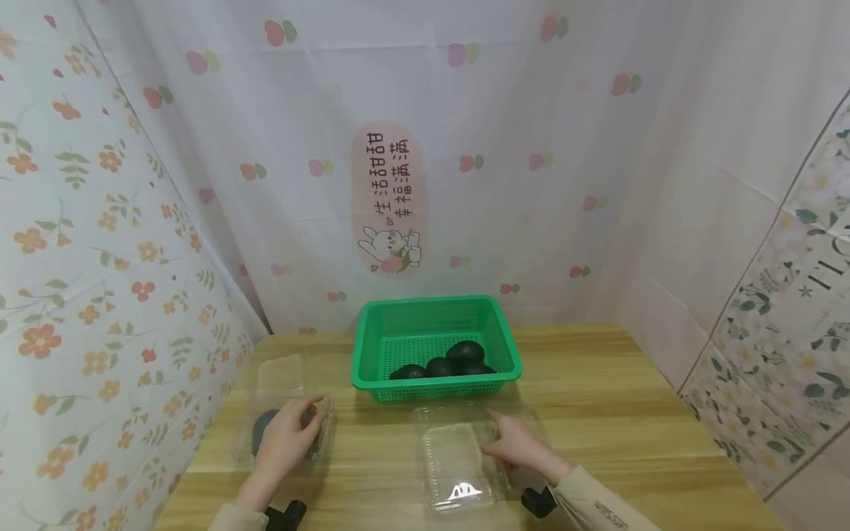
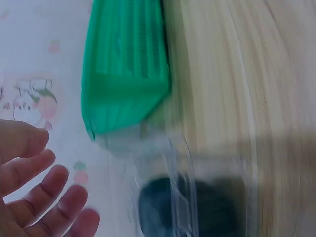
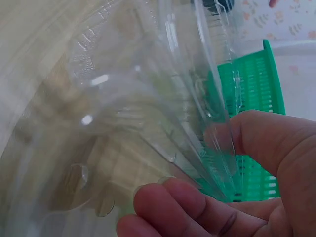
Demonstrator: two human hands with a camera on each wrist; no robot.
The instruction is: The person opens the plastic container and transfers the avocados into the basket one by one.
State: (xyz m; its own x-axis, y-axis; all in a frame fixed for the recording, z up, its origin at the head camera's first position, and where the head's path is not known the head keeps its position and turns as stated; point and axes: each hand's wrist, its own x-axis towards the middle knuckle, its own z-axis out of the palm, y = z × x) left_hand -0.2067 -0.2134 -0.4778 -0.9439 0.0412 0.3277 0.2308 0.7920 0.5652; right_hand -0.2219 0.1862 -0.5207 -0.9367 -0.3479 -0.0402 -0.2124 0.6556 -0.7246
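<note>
My right hand [image 1: 521, 442] pinches the edge of a clear plastic box [image 1: 454, 464] at the front middle of the table. In the right wrist view, the thumb [image 3: 256, 136] presses one side of the thin plastic and the fingers lie on the other. My left hand [image 1: 285, 431] holds nothing; its fingers are loosely bent and apart over a second clear box [image 1: 242, 442] at the left. Inside that box lies a dark oval fruit [image 2: 155, 207], like an avocado, partly hidden by the hand in the head view.
Behind the boxes stands a green plastic basket [image 1: 367, 354] with several dark oval fruits [image 1: 465, 354] toward its front right. The wooden table [image 1: 584, 398] ends at a patterned cloth [image 1: 544, 221] at the back. Black wrist mounts [image 1: 538, 503] sit below the hands.
</note>
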